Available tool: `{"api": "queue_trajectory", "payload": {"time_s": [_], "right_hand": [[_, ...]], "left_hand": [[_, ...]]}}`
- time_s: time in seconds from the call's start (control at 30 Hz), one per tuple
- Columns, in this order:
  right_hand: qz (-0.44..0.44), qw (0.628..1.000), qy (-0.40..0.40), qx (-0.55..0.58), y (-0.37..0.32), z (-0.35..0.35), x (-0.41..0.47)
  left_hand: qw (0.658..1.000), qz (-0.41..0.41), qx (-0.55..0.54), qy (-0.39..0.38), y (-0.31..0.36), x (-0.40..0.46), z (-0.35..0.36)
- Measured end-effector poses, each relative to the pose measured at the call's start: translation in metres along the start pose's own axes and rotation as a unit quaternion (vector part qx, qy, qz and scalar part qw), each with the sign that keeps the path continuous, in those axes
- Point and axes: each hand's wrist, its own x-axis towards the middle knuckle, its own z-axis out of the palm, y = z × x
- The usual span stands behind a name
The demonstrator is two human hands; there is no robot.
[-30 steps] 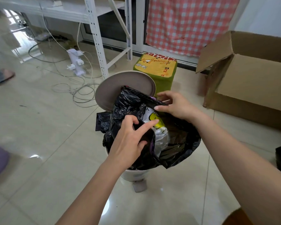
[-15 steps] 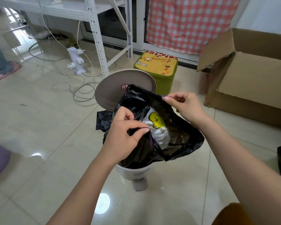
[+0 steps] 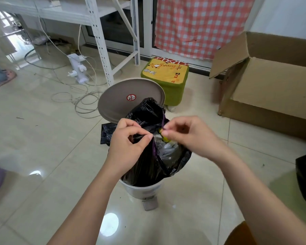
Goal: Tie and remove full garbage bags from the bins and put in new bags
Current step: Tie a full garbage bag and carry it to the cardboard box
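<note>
A big cardboard box (image 3: 265,85) lies open on its side at three o'clock from the bin, well apart from it, so it plays no part here. At twelve o'clock, just beyond the lid, stands a green stool (image 3: 166,76).

The pedal bin (image 3: 141,189) sits on the tiled floor in the middle of the view, its round lid (image 3: 125,99) tipped up and back toward eleven o'clock, which leaves the mouth free for both hands to work.

The full black garbage bag (image 3: 148,163) is still inside the bin, its upper edge gathered and lifted above the rim; pale and yellow rubbish shows through the gap. Lifting the edges this way probably closes the mouth so it can be tied.

The left hand (image 3: 129,144) is at nine o'clock of the bag's opening, thumb and forefinger pinched on a bunch of black film, the other fingers curled in. The right hand (image 3: 189,135) is at three o'clock, fingertips pinched on a purple drawstring (image 3: 163,119) running up the bag's far edge.

The knot is not yet made, so the tying step looks barely begun.
</note>
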Motion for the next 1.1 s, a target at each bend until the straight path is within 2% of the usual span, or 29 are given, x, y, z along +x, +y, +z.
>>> {"api": "queue_trajectory", "payload": {"time_s": [0.1,0.23,0.47,0.6,0.73,0.83,0.97,1.1], "right_hand": [[0.027,0.999,-0.008,-0.041,0.012,0.024,-0.007],[0.008,0.994,0.05,-0.1,0.016,0.045,-0.011],[0.021,0.986,0.063,-0.152,0.013,0.028,-0.012],[0.026,0.989,0.099,-0.102,0.003,0.008,-0.014],[0.029,0.995,0.083,-0.051,-0.01,-0.006,-0.011],[0.026,0.997,0.076,-0.001,-0.023,-0.008,-0.006],[0.011,0.987,0.119,0.106,-0.043,-0.019,0.005],[-0.008,0.982,0.116,0.149,-0.056,-0.021,0.011]], "left_hand": [[1.0,-0.008,-0.017,0.007,-0.002,0.001,-0.001],[1.0,-0.01,-0.02,0.004,-0.001,0.002,0.002],[1.0,0.021,-0.021,-0.006,0.002,0.003,0.002],[0.998,0.066,-0.006,0.002,0.007,0.003,0.005],[0.993,0.113,-0.018,-0.022,0.017,0.001,0.012],[0.992,0.119,-0.034,-0.035,0.024,-0.002,0.019],[0.993,0.103,-0.042,-0.044,0.021,-0.009,0.03],[0.992,0.121,-0.003,-0.019,0.018,-0.013,0.043]]}}
